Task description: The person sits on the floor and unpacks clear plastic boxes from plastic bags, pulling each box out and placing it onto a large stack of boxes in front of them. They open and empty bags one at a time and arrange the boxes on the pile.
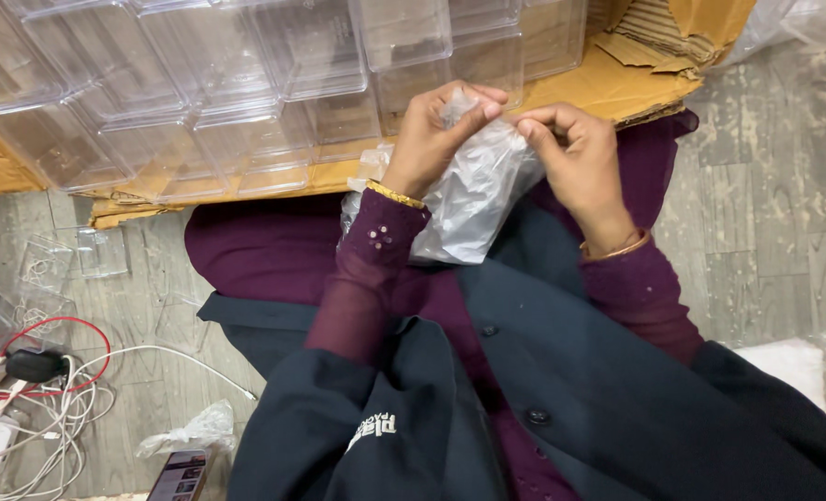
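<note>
1. Your left hand (432, 130) pinches the top edge of the plastic bag (473, 190), fingers closed on the film.
2. Your right hand (571, 148) pinches the same edge just beside it, thumb and fingers shut on the plastic; two close grips like this look suited to parting the mouth.
3. The bag hangs over your lap, so its weight keeps the film taut.
4. Clear boxes (246, 74) sit on cardboard (599, 88) just ahead.
5. Cables (42, 408) and a phone (179, 475) lie on the floor to your left.
</note>
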`<state>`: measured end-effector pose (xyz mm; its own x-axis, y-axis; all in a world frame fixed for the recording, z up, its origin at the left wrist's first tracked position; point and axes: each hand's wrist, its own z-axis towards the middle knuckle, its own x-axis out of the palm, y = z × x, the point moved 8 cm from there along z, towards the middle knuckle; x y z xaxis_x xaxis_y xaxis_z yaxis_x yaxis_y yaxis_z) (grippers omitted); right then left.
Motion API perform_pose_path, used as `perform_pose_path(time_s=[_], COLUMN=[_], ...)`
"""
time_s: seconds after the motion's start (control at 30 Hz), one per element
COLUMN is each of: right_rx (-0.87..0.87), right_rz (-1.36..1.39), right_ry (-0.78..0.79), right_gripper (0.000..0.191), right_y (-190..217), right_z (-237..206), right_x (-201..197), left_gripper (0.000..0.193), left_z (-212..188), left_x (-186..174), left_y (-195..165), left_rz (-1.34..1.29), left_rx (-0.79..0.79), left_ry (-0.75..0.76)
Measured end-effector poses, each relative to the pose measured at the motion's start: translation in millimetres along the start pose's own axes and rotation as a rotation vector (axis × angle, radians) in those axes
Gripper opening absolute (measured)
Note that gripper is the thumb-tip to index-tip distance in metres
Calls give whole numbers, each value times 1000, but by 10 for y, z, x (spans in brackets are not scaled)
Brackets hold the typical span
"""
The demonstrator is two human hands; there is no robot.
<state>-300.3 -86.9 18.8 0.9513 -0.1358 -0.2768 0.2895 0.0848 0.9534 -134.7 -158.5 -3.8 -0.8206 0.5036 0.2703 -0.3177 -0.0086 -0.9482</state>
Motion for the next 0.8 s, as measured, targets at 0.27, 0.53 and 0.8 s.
perform_pose_path(time_s=[0.27,0.53,0.8], right_rx=[-21,160,-277], right_rz=[565,1105,571], right_ry=[11,446,167], right_gripper=[14,25,12], right_y=[23,-9,665], right_z=[87,49,1246], right_x=[201,478,961], left_gripper=[28,24,25], left_z=[-119,-458,-282], left_x=[-48,-852,-1620], left_y=[125,-345,-1482], left_rz=[-243,-230,1031], left_rx=[-113,-232,394], left_ry=[-23,-108,-403])
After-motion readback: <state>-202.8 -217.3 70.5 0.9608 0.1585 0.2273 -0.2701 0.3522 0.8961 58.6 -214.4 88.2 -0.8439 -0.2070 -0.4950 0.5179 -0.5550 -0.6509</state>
